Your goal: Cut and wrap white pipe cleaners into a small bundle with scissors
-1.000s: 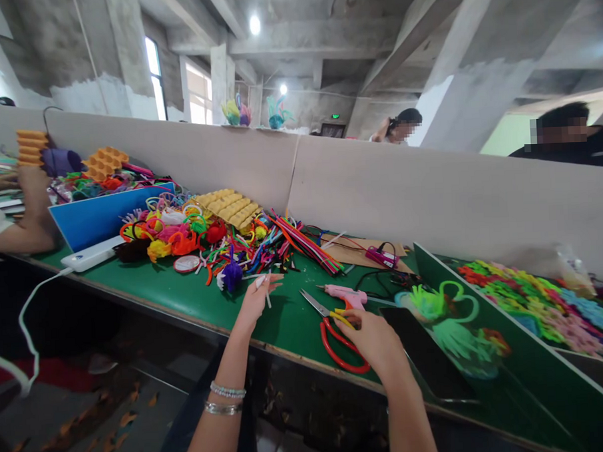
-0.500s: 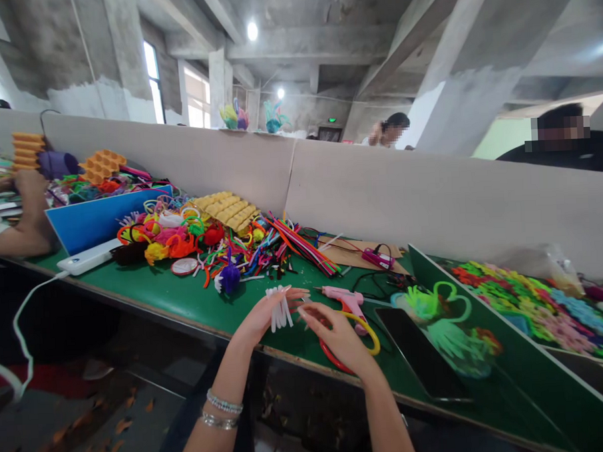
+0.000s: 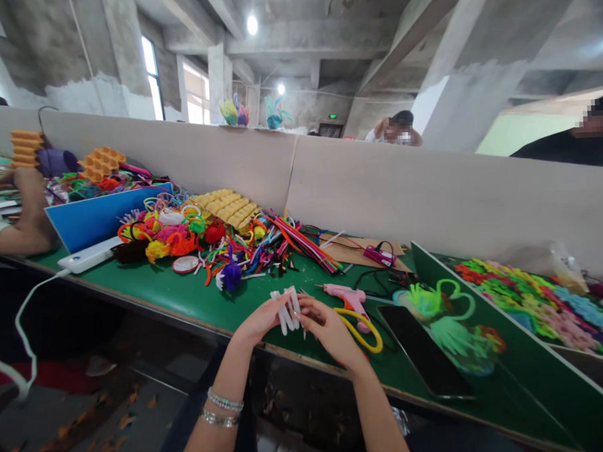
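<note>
My left hand (image 3: 268,319) is closed on several short white pipe cleaner pieces (image 3: 284,315), which hang side by side from its fingers just above the table's front edge. Close beside it, my right hand (image 3: 328,325) pinches the rightmost white piece between thumb and fingers. Under and behind the right hand lies a pair of scissors with a yellow handle loop (image 3: 371,339); the hand hides most of the scissors. A pink glue gun (image 3: 348,297) rests just beyond.
A black phone (image 3: 421,351) and green fuzzy pieces (image 3: 449,333) lie to the right, before a low divider (image 3: 527,369). Colourful pipe cleaners (image 3: 307,242) are heaped at the back left, near a blue board (image 3: 108,218) and a white power strip (image 3: 90,256). A co-worker's arm (image 3: 31,218) is at far left.
My right hand has moved in to the white pieces and now pinches one. The left hand's fingers, stretched out before, have drawn together around the pieces.
</note>
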`<state>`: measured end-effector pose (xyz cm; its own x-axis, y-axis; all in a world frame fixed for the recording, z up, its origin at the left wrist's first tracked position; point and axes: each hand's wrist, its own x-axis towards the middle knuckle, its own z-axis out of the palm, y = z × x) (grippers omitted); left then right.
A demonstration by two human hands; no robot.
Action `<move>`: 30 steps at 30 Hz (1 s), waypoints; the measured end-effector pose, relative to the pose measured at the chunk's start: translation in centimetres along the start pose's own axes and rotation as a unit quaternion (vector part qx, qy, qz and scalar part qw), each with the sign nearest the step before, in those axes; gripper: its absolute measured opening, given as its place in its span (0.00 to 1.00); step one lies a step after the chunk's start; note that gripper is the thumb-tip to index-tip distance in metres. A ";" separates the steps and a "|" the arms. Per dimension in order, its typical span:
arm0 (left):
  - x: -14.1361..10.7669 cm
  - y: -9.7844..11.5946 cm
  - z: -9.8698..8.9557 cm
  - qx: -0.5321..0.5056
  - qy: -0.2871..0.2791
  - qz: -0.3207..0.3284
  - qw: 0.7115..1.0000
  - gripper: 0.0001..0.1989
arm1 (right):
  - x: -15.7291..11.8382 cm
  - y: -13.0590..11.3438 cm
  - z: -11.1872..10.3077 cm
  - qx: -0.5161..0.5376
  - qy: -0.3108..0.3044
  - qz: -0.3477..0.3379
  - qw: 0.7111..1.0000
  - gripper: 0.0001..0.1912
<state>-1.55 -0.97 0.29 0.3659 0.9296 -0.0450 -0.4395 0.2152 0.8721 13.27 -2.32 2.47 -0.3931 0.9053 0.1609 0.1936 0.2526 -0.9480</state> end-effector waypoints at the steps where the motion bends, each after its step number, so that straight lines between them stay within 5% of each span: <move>1: -0.1 0.2 -0.1 -0.002 -0.004 0.008 1.000 0.20 | 0.0 0.1 -0.1 -0.006 0.013 -0.001 1.000 0.16; 4: -0.2 0.9 -0.4 0.001 0.007 0.044 0.999 0.20 | 0.1 0.5 -0.2 -0.030 0.060 0.005 0.998 0.18; 10: 0.7 1.1 -2.0 0.029 0.175 0.138 0.974 0.17 | 0.5 1.9 0.1 -0.143 0.084 0.010 0.986 0.20; 13: 1.2 0.8 -2.9 0.034 0.213 0.147 0.965 0.21 | 1.1 2.3 0.4 -0.204 0.092 0.003 0.975 0.19; 22: 0.1 1.1 -1.5 0.097 0.127 0.103 0.982 0.22 | 3.0 3.5 0.9 -0.206 0.095 -0.014 0.974 0.23; 30: 1.2 -0.3 -2.4 0.156 0.155 0.149 0.964 0.21 | 2.7 3.3 1.1 -0.209 0.129 -0.015 0.969 0.24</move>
